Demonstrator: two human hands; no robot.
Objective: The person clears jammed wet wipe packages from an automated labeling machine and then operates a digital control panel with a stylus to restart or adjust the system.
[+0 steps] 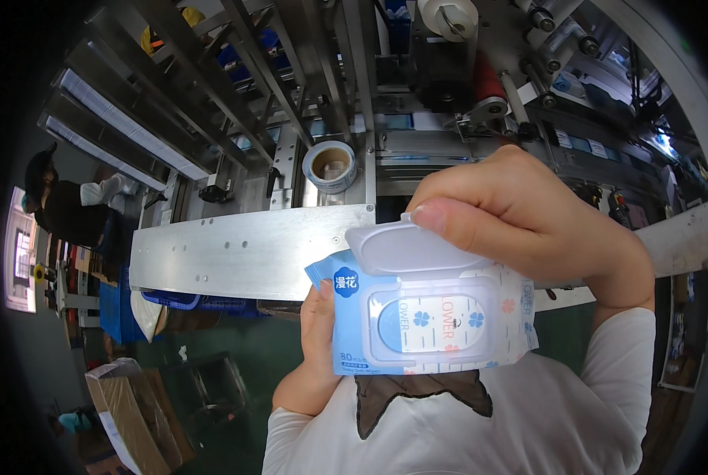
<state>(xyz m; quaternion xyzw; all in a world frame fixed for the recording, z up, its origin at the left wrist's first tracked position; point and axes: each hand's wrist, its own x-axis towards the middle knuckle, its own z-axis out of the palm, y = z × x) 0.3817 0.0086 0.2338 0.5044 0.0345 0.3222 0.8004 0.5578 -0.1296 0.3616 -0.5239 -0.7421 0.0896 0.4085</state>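
Factory floor, packaging line. Big steel machine (pixel 291 103) w/ angled frame rails, rollers, film/label reels up top incl. a white roll (pixel 447 16) and a red roller (pixel 487 79). Bare metal plate (pixel 243 249) bolted on front, tape roll (pixel 330 165) sitting above it. Cardboard boxes (pixel 136 408) on a green floor (pixel 235 340), blue crates (pixel 132 313) stacked under the line. Another worker (pixel 69 206) at a station far left. Industrial, not retail or lab.

The wipes pack (pixel 429 332) is showing glossy soft plastic film, its flip lid (pixel 413 247) smooth translucent plastic. The machine plate (pixel 235 252) is looking like brushed matt metal.
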